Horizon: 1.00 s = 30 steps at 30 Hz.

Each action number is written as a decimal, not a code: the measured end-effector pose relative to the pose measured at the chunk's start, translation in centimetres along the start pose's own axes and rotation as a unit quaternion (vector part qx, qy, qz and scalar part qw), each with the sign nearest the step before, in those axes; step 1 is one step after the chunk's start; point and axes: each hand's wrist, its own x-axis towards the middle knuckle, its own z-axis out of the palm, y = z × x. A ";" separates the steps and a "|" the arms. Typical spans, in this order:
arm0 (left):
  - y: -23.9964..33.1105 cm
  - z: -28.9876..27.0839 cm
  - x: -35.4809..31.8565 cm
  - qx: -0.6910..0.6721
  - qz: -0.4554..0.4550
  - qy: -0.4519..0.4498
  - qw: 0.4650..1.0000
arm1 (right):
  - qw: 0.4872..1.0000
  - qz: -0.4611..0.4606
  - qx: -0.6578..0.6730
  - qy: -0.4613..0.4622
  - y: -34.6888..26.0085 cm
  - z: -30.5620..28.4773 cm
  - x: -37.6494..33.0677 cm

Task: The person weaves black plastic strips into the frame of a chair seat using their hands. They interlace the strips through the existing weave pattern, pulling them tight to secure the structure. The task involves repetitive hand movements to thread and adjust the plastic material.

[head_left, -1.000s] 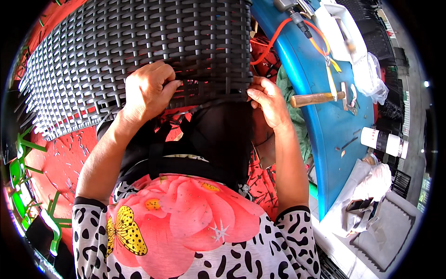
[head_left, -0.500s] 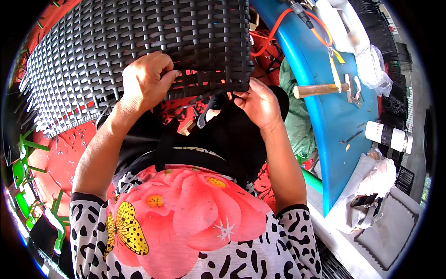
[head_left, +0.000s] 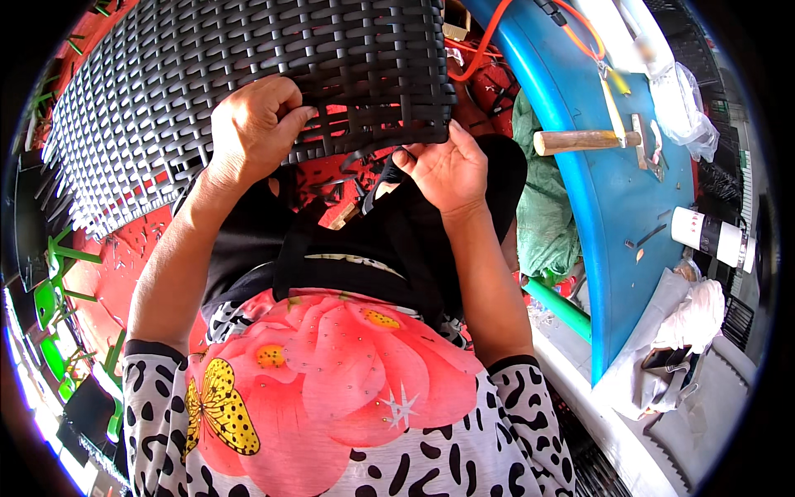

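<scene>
A black woven rattan-style panel (head_left: 248, 50) slants across the top of the head view, its near edge above my lap. My left hand (head_left: 255, 128) is closed against the weave near that edge, thumb pressed to the bent forefinger. What it pinches is hidden. At the panel's right corner is my right hand (head_left: 447, 174), palm showing, its fingertips on the edge and partly hidden behind it. A loose black strip (head_left: 358, 155) runs under the edge toward the right thumb. Gaps in the weave near the corner show red behind.
To the right, a blue table (head_left: 609, 207) carries a wooden-handled hammer (head_left: 588, 141), a white cylindrical container (head_left: 708, 236) and plastic bags. An orange cord (head_left: 497, 25) curves over its far edge. Green sacking (head_left: 542, 199) hangs beside it. Black scraps litter the red floor (head_left: 124, 269); green chair-like frames (head_left: 50, 306) stand left.
The panel and my left hand have shifted slightly upward. My right hand has moved a little left and down at the corner. The table appears farther right as the view shifts.
</scene>
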 end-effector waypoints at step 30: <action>0.2 0.4 0.1 -0.003 -0.019 0.008 1.000 | 0.993 -0.068 0.095 0.018 2.2 1.3 0.4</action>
